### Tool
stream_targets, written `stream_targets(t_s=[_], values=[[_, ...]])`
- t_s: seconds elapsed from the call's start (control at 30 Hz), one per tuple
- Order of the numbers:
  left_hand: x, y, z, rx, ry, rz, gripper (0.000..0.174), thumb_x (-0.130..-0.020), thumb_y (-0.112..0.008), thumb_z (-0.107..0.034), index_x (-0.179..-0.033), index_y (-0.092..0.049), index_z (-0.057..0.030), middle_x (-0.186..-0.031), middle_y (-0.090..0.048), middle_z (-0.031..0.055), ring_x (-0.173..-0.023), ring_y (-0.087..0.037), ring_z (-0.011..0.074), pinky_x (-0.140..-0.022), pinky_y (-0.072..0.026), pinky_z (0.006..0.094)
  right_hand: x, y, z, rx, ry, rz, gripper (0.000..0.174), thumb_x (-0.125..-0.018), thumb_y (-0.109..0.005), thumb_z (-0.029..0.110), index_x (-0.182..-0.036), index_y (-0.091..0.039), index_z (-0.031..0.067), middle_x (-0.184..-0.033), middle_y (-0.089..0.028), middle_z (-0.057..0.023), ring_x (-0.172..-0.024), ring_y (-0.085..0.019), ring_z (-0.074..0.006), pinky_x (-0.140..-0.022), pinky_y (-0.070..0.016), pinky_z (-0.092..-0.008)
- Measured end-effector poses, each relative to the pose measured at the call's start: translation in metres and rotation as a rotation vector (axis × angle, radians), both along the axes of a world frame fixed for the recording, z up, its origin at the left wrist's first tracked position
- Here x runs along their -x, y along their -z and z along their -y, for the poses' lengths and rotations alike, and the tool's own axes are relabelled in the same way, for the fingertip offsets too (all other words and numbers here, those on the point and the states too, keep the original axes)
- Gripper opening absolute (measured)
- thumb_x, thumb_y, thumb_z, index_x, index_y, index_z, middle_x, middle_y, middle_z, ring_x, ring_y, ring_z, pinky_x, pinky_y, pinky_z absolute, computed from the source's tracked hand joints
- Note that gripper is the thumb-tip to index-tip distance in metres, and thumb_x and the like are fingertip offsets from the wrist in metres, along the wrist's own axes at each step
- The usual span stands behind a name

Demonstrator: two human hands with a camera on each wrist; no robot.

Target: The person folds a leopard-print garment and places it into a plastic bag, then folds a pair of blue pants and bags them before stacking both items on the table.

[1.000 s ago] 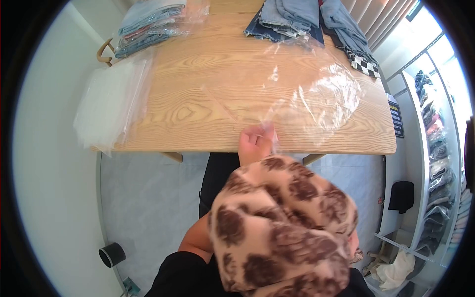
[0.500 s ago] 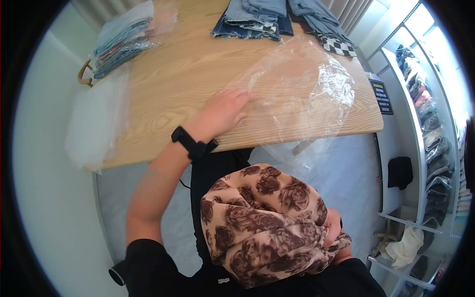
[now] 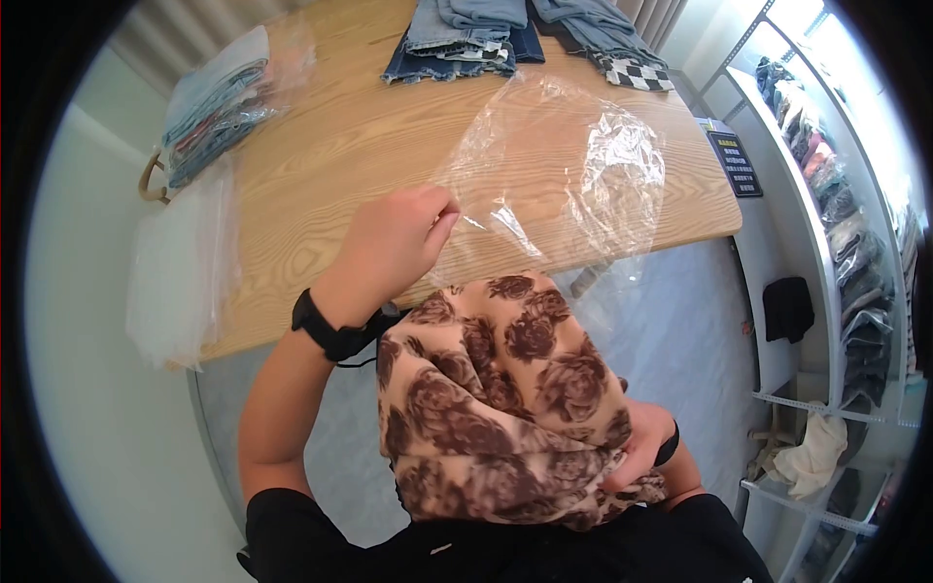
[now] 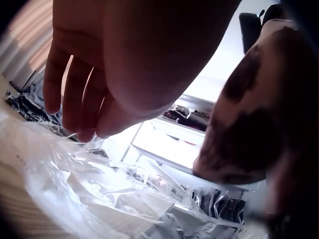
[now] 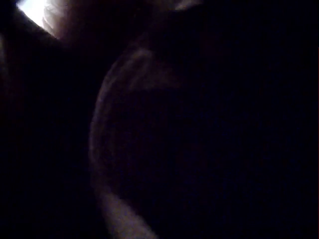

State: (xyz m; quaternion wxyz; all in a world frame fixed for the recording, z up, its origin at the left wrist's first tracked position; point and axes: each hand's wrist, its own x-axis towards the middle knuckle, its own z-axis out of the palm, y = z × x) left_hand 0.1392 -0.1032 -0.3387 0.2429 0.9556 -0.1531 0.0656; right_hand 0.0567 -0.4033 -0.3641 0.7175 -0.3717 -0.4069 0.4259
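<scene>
A folded beige garment with brown rose print is bunched against the person's front. The right hand grips it at its right side, with part of the fingers hidden in the folds; the right wrist view is almost black. Over the table's front edge lies a clear plastic bag, spread out and shiny. The left hand pinches this bag at its near left edge, thumb against fingertips. In the left wrist view the fingers point down to the crinkled plastic, with the garment at right.
On the wooden table, a stack of clear bags hangs over the left edge. Folded jeans in plastic lie behind it. More jeans and checkered-hem trousers lie at the back. A shelf of bagged clothes stands at right.
The left hand first pinched at the bag, then lay flat over its left part, and now pinches its edge. The bundle has come nearer the table edge; the view has turned.
</scene>
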Motion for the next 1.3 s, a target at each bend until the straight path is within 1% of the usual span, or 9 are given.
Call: stream_targets(t_s=[0.27,0.6,0.73,0.8,0.93,1.03,1.13,1.2,1.3], values=[[0.033,-0.024,-0.012,0.252,-0.055,0.128,0.008,-0.087,-0.058,-0.003,-0.094,-0.057,-0.004,-0.082,-0.059,0.0135,-0.079,-0.059,0.0326,-0.068,-0.0476,0.0361,0.01,0.006,-0.028,0.294,0.376,-0.05,0.068,-0.078,-0.063,0.0,-0.139,-0.034,-0.0029,-0.13,-0.053,-0.0095,-0.117,-0.05,-0.0158,-0.1,-0.0398,-0.0324],[0.058,-0.02,-0.01,0.14,0.178,0.348,0.022,-0.076,-0.064,0.008,-0.094,-0.057,-0.0026,-0.09,-0.058,0.0108,-0.082,-0.059,0.0284,-0.071,-0.0478,0.0351,-0.009,0.011,-0.049,0.309,0.674,-0.023,0.06,-0.08,-0.06,-0.004,-0.135,-0.036,-0.0033,-0.126,-0.054,-0.0103,-0.116,-0.051,-0.017,-0.1,-0.0403,-0.0332],[0.062,-0.01,-0.013,0.065,0.208,0.367,0.024,-0.074,-0.066,0.007,-0.095,-0.058,-0.0036,-0.092,-0.058,0.0107,-0.086,-0.059,0.0278,-0.072,-0.0478,0.0356,-0.032,0.011,-0.064,0.423,0.832,0.312,0.058,-0.078,-0.062,-0.002,-0.131,-0.04,-0.0044,-0.122,-0.057,-0.0106,-0.113,-0.053,-0.0163,-0.097,-0.042,-0.0318],[0.055,-0.001,-0.012,0.215,0.006,0.387,0.025,-0.073,-0.067,0.007,-0.093,-0.058,-0.0042,-0.097,-0.058,0.0104,-0.089,-0.059,0.0266,-0.074,-0.0479,0.0365,-0.04,0.011,-0.078,0.429,0.857,0.115,0.057,-0.077,-0.06,-0.003,-0.13,-0.041,-0.0046,-0.12,-0.058,-0.0101,-0.11,-0.055,-0.0157,-0.096,-0.0437,-0.0311],[0.05,0.019,-0.02,0.236,-0.068,0.364,0.026,-0.07,-0.066,0.008,-0.092,-0.059,-0.0045,-0.102,-0.058,0.0115,-0.09,-0.058,0.027,-0.076,-0.0479,0.0361,-0.055,0.018,-0.087,0.442,0.813,0.09,0.052,-0.078,-0.059,-0.003,-0.128,-0.045,-0.004,-0.117,-0.059,-0.0081,-0.107,-0.056,-0.0137,-0.092,-0.045,-0.0297],[0.066,0.034,-0.012,0.063,-0.009,0.393,0.026,-0.069,-0.065,0.007,-0.091,-0.058,-0.0034,-0.104,-0.058,0.0129,-0.09,-0.058,0.0287,-0.078,-0.0474,0.0364,-0.057,0.02,-0.091,0.465,0.804,0.044,0.048,-0.078,-0.058,-0.004,-0.125,-0.046,-0.0039,-0.115,-0.061,-0.0081,-0.104,-0.057,-0.0139,-0.091,-0.0463,-0.0297],[0.081,0.052,0.006,0.031,0.056,0.268,0.025,-0.071,-0.063,-0.002,-0.096,-0.06,-0.0022,-0.105,-0.058,0.0135,-0.095,-0.058,0.0305,-0.082,-0.0469,0.0362,-0.069,0.016,-0.098,0.53,0.835,0.136,0.051,-0.077,-0.06,-0.001,-0.126,-0.045,-0.0051,-0.114,-0.062,-0.0112,-0.104,-0.058,-0.0158,-0.09,-0.0469,-0.0306],[0.085,0.064,0.018,0.017,-0.038,0.271,0.033,-0.071,-0.063,-0.004,-0.103,-0.059,0.0036,-0.111,-0.058,0.0164,-0.1,-0.058,0.0312,-0.085,-0.0461,0.0375,-0.076,0.007,-0.11,0.573,1.01,0.286,0.048,-0.076,-0.059,0.0,-0.122,-0.047,-0.0053,-0.11,-0.063,-0.0121,-0.101,-0.059,-0.017,-0.087,-0.0474,-0.0309],[0.086,0.071,0.021,-0.059,-0.036,0.176,0.045,-0.069,-0.065,-0.006,-0.111,-0.056,0.0084,-0.125,-0.052,0.0215,-0.117,-0.049,0.034,-0.097,-0.0409,0.041,-0.091,0.011,-0.123,0.601,0.989,0.311,0.043,-0.084,-0.064,0.009,-0.121,-0.047,-0.0054,-0.114,-0.061,-0.0131,-0.103,-0.058,-0.0185,-0.088,-0.0453,-0.0305]])
